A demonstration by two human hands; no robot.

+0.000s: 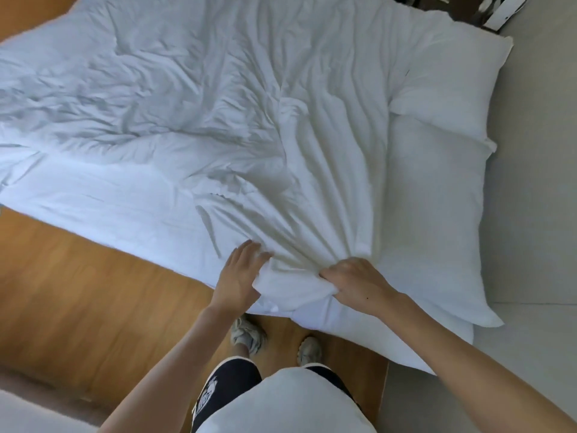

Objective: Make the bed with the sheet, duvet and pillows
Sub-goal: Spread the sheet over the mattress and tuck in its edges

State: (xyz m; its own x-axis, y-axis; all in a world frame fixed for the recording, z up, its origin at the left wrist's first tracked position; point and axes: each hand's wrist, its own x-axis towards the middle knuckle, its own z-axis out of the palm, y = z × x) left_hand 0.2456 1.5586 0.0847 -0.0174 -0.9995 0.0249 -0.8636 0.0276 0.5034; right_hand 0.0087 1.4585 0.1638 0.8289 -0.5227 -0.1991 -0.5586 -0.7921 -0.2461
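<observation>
Since the duvet (249, 120) is basically a big soft bag of fluff, it's going to handle light but floppy, so wherever you grab it the rest just drags and bunches. Closest to the camera you can see the person's sneakers (248, 334) on the wood floor (78, 276), standing right at the near edge of the bed. Just past that, the right hand (352, 284) has its fingers curled tight around a gathered wad of the duvet's corner, right beside the near pillow (437, 220), and you can see creases fanning out from that fist across the fabric. The left hand (240, 270) is next to it with fingers mostly straight, lying flat against the cloth at the edge, more pressing or smoothing than gripping.

My take: the cover looks like smooth cotton, so a flat palm will slide over it, while a pinch on the corner or hem is what gives real control. Grabbing a fistful in the middle would only pull up a tent. Two corners held well apart would probably spread it best.

Further out, the duvet lies rumpled over most of the mattress, and a flatter strip along the near left side looks like the sheet (109, 201), though I can't be sure. The second pillow (452, 79) sits beyond the first at the head end, touching it.
</observation>
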